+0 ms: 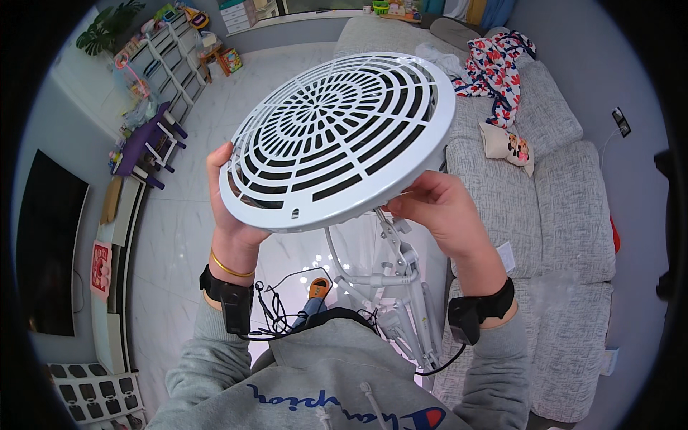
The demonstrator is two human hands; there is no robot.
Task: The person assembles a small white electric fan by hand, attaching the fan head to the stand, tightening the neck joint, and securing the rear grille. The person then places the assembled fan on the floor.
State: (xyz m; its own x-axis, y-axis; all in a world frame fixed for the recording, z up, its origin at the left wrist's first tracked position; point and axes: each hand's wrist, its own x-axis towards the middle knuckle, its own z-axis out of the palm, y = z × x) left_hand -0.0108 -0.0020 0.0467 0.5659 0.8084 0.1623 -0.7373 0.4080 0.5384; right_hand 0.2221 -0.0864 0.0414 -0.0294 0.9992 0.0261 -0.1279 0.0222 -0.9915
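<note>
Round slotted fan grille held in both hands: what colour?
Plain white plastic, the round slotted fan grille; the head view shows it best.

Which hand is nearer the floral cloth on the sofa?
Right. The right hand grips the grille rim on the sofa side, below the floral cloth; the left hand holds the far rim.

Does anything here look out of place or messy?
Nothing looks damaged. The white fan grille is held tilted between the left hand and right hand. A patterned cloth lies crumpled on the grey sofa.
</note>
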